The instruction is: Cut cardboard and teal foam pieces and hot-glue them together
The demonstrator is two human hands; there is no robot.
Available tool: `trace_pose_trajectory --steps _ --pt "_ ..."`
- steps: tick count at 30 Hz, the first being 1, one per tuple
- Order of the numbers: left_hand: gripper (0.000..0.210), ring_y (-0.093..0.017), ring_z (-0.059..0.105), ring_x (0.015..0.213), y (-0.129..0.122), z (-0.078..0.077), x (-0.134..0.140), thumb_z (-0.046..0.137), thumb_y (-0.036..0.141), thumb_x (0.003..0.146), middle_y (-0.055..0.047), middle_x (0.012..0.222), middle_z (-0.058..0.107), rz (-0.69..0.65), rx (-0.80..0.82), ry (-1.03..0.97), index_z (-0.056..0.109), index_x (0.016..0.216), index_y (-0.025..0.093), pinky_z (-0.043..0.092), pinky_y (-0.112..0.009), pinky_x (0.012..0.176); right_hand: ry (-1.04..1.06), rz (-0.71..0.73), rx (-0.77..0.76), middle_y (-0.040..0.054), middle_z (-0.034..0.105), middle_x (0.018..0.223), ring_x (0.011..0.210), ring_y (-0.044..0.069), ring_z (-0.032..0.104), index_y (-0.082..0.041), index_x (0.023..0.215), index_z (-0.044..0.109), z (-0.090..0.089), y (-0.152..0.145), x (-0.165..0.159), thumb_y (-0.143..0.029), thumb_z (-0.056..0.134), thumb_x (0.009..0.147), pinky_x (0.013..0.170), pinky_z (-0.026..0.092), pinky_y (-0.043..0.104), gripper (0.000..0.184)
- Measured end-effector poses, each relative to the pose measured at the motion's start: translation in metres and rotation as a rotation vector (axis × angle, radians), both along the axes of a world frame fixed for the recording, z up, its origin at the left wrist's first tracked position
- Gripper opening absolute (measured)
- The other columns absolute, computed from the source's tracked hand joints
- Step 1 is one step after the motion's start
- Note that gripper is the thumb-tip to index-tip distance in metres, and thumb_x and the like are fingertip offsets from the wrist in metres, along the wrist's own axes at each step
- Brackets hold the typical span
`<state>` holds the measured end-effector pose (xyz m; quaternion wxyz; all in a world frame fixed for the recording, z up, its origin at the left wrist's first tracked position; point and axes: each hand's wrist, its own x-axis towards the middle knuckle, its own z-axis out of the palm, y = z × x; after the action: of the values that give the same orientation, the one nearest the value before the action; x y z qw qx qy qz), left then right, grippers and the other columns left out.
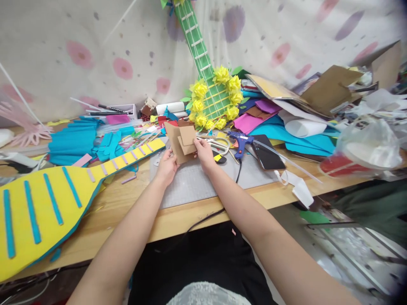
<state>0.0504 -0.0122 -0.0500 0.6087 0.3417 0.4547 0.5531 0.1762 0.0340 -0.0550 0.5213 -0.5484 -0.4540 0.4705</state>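
Several brown cardboard pieces [178,143] are held up between my two hands over a grey cutting mat [187,182]. My left hand [168,164] pinches the lower left edge of the larger piece. The fingers of my right hand [204,153] are closed on a smaller square piece [188,136] at the right. Just beyond my right hand lie white-handled scissors [222,145] and a yellow and black cutter [219,158]. A blue glue gun [241,142] rests further right, its cord running down across the mat and over the table edge.
A yellow cardboard guitar [47,199] with blue strips covers the left side. A green guitar [213,93] with yellow paper flowers leans at the back. A black phone [269,152], paper piles [295,127] and a plastic-bagged bucket [356,156] are at the right. Blue crepe paper [73,142] lies back left.
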Motion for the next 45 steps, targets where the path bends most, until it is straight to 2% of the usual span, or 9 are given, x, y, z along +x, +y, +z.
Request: trace_pose_trajectory --steps 8,11,15,19,27,30,34,40,45 --pt "0.028 -0.017 0.064 0.093 -0.001 0.000 -0.010 0.057 0.016 0.070 -0.005 0.093 0.068 -0.019 0.080 -0.119 0.051 0.097 0.018 0.049 -0.035 0.086 -0.444 -0.051 0.240 -0.0008 0.054 0.070 0.074 0.014 0.049 -0.018 0.064 0.054 -0.007 -0.008 -0.006 -0.038 0.049 0.081 0.073 0.040 0.025 0.026" --pt "0.045 -0.018 0.064 0.093 0.001 -0.008 -0.012 0.070 0.015 0.059 -0.003 0.094 0.068 -0.010 0.143 -0.102 0.048 0.098 0.020 0.048 -0.035 0.088 -0.476 -0.058 0.300 -0.0009 0.049 0.067 0.073 0.014 0.047 -0.019 0.059 0.052 -0.006 -0.011 -0.011 -0.036 0.052 0.079 0.074 0.038 0.028 0.027" --pt "0.055 -0.018 0.064 0.092 0.005 -0.015 -0.015 0.073 0.010 0.052 -0.002 0.094 0.068 0.005 0.191 -0.092 0.047 0.099 0.021 0.047 -0.035 0.089 -0.468 -0.051 0.346 -0.0014 0.046 0.065 0.070 0.014 0.044 -0.019 0.059 0.052 -0.006 -0.011 -0.012 -0.036 0.054 0.078 0.073 0.038 0.029 0.026" --pt "0.053 -0.017 0.063 0.094 0.006 -0.015 -0.019 0.068 0.011 0.056 -0.003 0.098 0.067 -0.016 0.221 -0.081 0.046 0.104 0.022 0.046 -0.034 0.089 -0.367 -0.132 0.363 -0.0014 0.049 0.067 0.068 0.014 0.047 -0.020 0.066 0.050 -0.007 -0.006 -0.005 -0.036 0.047 0.082 0.071 0.039 0.028 0.024" --pt "0.056 -0.019 0.062 0.097 0.006 -0.009 -0.024 0.060 0.004 0.055 -0.004 0.105 0.066 0.006 0.177 -0.105 0.048 0.107 0.021 0.047 -0.038 0.089 -0.004 -0.186 0.085 -0.0034 0.055 0.059 0.050 0.011 0.051 -0.021 0.080 0.047 -0.008 0.007 0.005 -0.030 0.041 0.087 0.051 0.044 0.024 0.013" --pt "0.053 -0.019 0.063 0.093 0.007 -0.010 -0.025 0.058 0.001 0.053 -0.003 0.100 0.067 0.041 0.140 -0.097 0.050 0.102 0.020 0.048 -0.039 0.088 0.159 -0.193 0.057 -0.0020 0.061 0.065 0.053 0.011 0.056 -0.019 0.098 0.047 -0.005 0.008 0.004 -0.026 0.042 0.086 0.049 0.047 0.023 0.014" --pt "0.053 -0.019 0.063 0.092 0.008 -0.010 -0.028 0.060 0.000 0.052 -0.004 0.098 0.067 0.050 0.107 -0.060 0.052 0.101 0.019 0.049 -0.038 0.086 0.171 -0.077 0.057 -0.0031 0.064 0.070 0.056 0.011 0.058 -0.021 0.126 0.034 -0.005 0.006 0.001 -0.024 0.051 0.081 0.052 0.050 0.024 0.048" --pt "0.053 -0.023 0.061 0.103 0.006 -0.008 -0.032 0.064 0.005 0.054 -0.009 0.109 0.065 -0.132 0.151 -0.054 0.056 0.106 0.016 0.046 -0.040 0.091 0.040 0.151 0.083 -0.0022 0.064 0.073 0.070 0.014 0.064 -0.021 0.111 0.048 -0.014 0.003 -0.003 -0.032 0.062 0.075 0.071 0.054 0.032 0.041" --pt "0.055 -0.025 0.056 0.111 0.005 -0.006 -0.030 0.064 0.008 0.057 -0.009 0.116 0.064 -0.243 0.189 0.017 0.058 0.111 0.016 0.042 -0.041 0.098 0.066 0.305 0.109 0.0007 0.068 0.090 0.087 0.019 0.066 -0.024 0.108 0.043 -0.018 0.002 -0.004 -0.025 0.072 0.062 0.083 0.052 0.040 0.054"
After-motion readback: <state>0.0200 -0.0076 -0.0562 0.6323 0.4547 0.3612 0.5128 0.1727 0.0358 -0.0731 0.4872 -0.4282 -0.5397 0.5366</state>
